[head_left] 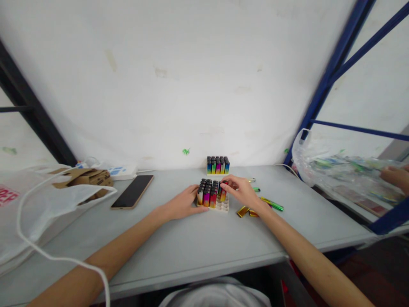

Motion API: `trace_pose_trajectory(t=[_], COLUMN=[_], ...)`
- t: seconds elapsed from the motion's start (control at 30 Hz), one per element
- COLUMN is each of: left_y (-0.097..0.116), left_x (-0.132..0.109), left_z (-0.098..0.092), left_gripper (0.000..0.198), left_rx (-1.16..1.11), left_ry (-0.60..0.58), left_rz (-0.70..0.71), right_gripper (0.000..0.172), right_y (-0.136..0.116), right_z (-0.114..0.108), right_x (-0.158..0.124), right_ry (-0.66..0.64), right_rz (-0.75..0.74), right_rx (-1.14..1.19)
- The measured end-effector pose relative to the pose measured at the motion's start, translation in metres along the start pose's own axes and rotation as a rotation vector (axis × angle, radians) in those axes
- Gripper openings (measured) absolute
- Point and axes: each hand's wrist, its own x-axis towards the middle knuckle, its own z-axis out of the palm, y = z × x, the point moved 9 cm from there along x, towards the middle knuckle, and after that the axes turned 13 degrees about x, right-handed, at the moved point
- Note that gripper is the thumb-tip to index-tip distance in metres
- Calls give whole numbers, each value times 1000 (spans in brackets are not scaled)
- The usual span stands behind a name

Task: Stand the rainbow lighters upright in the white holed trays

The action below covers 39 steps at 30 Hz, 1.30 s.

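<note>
Several colourful lighters point(206, 198) with black tops stand upright in rows in a white tray point(221, 207) with round holes. Around the tray's left side my left hand point(182, 204) is closed, its thumb along the front edge and its fingers behind. My right hand point(240, 188) pinches a red and yellow lighter point(223, 192) by its upper part, over the tray's right side, where bare holes show. Whether that lighter's base sits in a hole I cannot tell. Loose lighters, some gold point(243, 211) and some green point(276, 206), lie on the table beside my right forearm.
A second block of upright lighters point(217, 165) stands by the wall. To the left are a phone point(132, 192), a white plastic bag point(41, 209), cardboard point(86, 179) and a white cable point(60, 258). Blue rack bars point(329, 79) rise at right, with another person's hand point(396, 177) beyond.
</note>
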Motion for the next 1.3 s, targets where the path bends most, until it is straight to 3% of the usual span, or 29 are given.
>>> trace_pose_trajectory(t=[0.37, 0.73, 0.87, 0.97, 1.1, 1.2, 1.3], left_y=[1, -2, -3, -4, -3, -3, -3], left_x=[0, 0, 1, 1, 0, 1, 1], left_z=[0, 2, 3, 4, 4, 3, 3], left_gripper=[71, 75, 80, 76, 74, 76, 79], left_rx=[18, 40, 45, 47, 47, 50, 53], left_ry=[7, 12, 8, 3, -1, 0, 2], left_rz=[-3, 5, 1, 0, 4, -1, -7], right_gripper=[35, 35, 37, 39, 35, 31, 36], right_y=[5, -4, -5, 4, 39, 78, 114], right_z=[1, 6, 5, -15, -69, -100, -106], right_x=[-2, -5, -4, 0, 0, -4, -7], right_ry=[64, -100, -79, 12, 128, 99, -55], right_rz=[-82, -194, -185, -134, -65, 10, 122], right_rx=[-188, -239, -245, -285, -446, -600, -646])
